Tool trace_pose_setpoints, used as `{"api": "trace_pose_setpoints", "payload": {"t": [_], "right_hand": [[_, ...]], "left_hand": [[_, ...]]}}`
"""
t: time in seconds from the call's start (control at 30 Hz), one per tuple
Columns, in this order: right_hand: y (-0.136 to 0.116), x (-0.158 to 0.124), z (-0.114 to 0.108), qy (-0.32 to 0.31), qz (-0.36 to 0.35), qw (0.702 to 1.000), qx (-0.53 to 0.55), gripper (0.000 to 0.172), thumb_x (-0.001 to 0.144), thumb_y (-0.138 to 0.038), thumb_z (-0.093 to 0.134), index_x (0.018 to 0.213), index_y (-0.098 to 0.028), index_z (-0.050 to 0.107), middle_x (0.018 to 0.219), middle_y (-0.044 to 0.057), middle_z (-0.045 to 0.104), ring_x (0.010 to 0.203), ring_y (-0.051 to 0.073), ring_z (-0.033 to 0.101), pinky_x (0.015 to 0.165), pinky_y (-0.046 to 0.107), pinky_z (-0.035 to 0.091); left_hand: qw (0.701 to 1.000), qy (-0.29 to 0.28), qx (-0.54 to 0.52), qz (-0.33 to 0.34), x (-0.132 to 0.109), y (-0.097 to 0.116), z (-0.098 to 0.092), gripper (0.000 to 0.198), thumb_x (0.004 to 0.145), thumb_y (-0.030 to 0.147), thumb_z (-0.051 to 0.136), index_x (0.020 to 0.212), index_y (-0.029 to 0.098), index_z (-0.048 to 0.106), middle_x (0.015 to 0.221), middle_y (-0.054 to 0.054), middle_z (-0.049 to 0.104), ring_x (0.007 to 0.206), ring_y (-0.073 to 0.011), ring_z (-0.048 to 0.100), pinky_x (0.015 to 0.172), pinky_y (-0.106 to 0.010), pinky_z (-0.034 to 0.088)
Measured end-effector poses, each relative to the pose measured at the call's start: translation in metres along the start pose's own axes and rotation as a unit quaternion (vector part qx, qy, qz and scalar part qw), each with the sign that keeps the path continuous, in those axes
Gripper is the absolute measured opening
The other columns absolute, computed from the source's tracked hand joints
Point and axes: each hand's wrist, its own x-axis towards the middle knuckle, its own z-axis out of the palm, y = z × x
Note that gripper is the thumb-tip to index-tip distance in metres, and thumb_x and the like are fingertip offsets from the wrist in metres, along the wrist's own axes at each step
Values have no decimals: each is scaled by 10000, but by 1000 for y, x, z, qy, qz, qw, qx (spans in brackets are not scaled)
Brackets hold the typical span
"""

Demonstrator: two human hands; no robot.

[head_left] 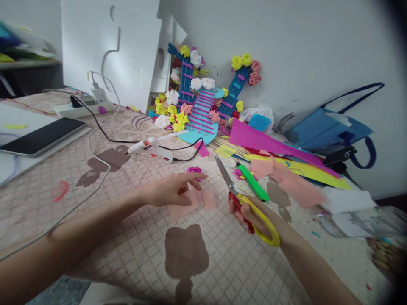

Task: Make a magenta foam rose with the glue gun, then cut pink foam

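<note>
1. Your left hand (173, 190) is in the middle of the table (133, 254). Its fingers are stretched out and open, and it is not gripping anything.
2. It lies on top of some pink pieces (190, 204). They are flat on the table, under and just right of your fingers.
3. Your right hand (251, 220) is on the right, closed around the scissors (237, 194).
4. The scissors have yellow handles. The blades are only a little apart, and they point far and to the left, up off the table.
5. The pink pieces and the scissors are near each other but not touching.
6. A little purple flower (193, 170) sits just past your left fingertips.
7. A green tool (253, 182) lies just behind the scissors.
8. A white glue gun (152, 147) with a black cord lies farther away, to the left.
9. At the far wall there are blue guitar shapes (203, 112) with paper flowers on them.
10. On the right are a big pink sheet (263, 142), a yellow sheet (308, 171) and a blue bag (330, 127).
11. A dark phone (41, 136) lies far left.
</note>
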Motion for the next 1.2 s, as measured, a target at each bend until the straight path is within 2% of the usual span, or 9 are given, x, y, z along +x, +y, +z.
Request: {"api": "trace_pose_setpoints", "payload": {"t": [0.13,0.23,0.33,0.5,0.67,0.8,0.9,1.03,1.2], "right_hand": [[-8,9,11,55,25,998,32,609,753,-783,407,831,-187,496,595,-52,402,450,71,370,392,199,326],[-22,19,24,100,21,992,68,536,707,-705,569,815,-188,478,661,-35,466,495,71,395,452,214,363],[-33,29,39,104,15,988,115,465,659,-575,693,813,-197,470,738,-22,519,544,77,413,491,221,366],[-31,37,52,102,-24,983,148,361,649,-405,742,793,-195,486,707,-47,474,581,78,396,513,212,320],[-30,36,44,132,-8,973,187,350,655,-373,731,802,-191,470,635,-70,461,508,60,373,470,204,278],[-31,35,40,132,-9,976,173,347,665,-386,725,792,-185,473,595,-76,452,481,57,382,451,198,271],[-30,32,41,125,-22,974,187,351,705,-429,704,812,-190,470,593,-80,428,475,56,378,447,197,275],[-21,22,33,111,-31,973,198,346,811,-525,589,890,-209,471,657,-64,425,494,69,406,459,205,345],[-5,-6,9,96,-20,994,52,380,874,-578,467,993,-219,504,690,-43,445,540,101,469,527,251,429]], "left_hand": [[998,14,-59,-18,-1,6,-5,793,718,154,678,1409,217,295,1032,-56,658,587,-64,414,536,-201,362],[993,37,-115,-18,-1,12,0,799,707,159,702,1390,203,290,1023,-59,641,623,-67,448,558,-206,377],[988,48,-146,-11,0,15,9,814,711,162,710,1392,205,267,1039,-66,611,667,-79,503,585,-223,398],[986,43,-163,-9,0,12,19,772,729,150,702,1361,206,261,1060,-65,576,669,-76,513,579,-219,398],[989,38,-142,23,-2,20,14,491,791,199,661,1182,200,364,934,-7,552,659,-74,472,550,-194,367],[995,-9,-81,49,-2,23,9,179,815,194,613,980,158,556,927,-26,582,779,-119,517,652,-228,424],[996,-11,-81,36,-2,19,8,271,807,168,599,1078,161,600,1021,-54,622,840,-144,553,687,-247,441],[986,25,-165,27,0,14,4,381,793,158,619,1171,164,568,1035,-61,622,844,-142,574,679,-239,448],[974,57,-220,25,1,17,-3,401,788,162,648,1179,160,559,1102,-80,612,962,-168,580,782,-282,466]]}}
